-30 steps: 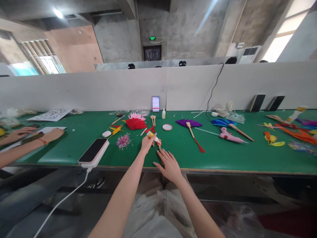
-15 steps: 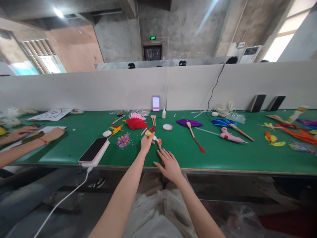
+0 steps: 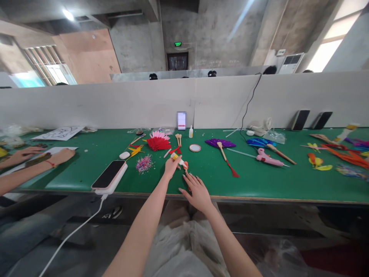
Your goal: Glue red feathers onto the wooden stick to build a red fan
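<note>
We count two bottles: our left hand [image 3: 171, 168] pinches one glue bottle [image 3: 175, 156], nozzle at one orange piece [image 3: 186, 165] near the desk's [image 3: 245, 184] front edge; one white bottle [image 3: 190, 132] stands by the back edge. Our right hand [image 3: 198, 191] lies palm down, thumb spread, fingertips at the orange piece's lower end. Three fan shapes toward the back edge: red-pink fan [image 3: 158, 143], purple fan [image 3: 213, 142], blue fan [image 3: 255, 142].

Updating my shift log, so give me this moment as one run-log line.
left hand: holds tilted bottle, tip by orange piece | right hand: palm down over orange piece's near part | beyond: white disc, upright bottle
</note>
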